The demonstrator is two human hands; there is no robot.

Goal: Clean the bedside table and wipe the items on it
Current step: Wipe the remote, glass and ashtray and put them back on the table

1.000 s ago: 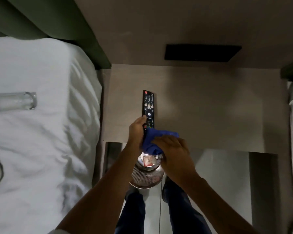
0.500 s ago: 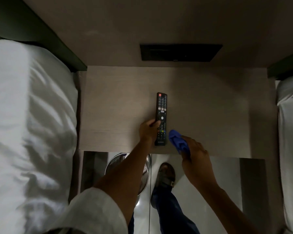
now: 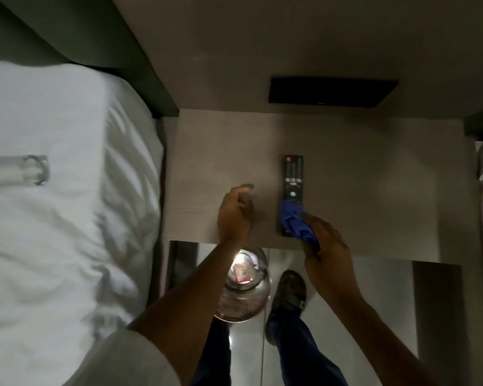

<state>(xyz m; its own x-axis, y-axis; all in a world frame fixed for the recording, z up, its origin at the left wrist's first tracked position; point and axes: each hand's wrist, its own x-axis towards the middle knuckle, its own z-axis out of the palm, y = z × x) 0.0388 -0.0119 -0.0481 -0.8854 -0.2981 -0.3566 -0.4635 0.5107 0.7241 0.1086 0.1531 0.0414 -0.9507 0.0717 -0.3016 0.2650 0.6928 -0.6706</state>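
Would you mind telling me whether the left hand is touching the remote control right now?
Apart. The head view shows the left hand over bare table, with a clear strip of tabletop between it and the remote control.
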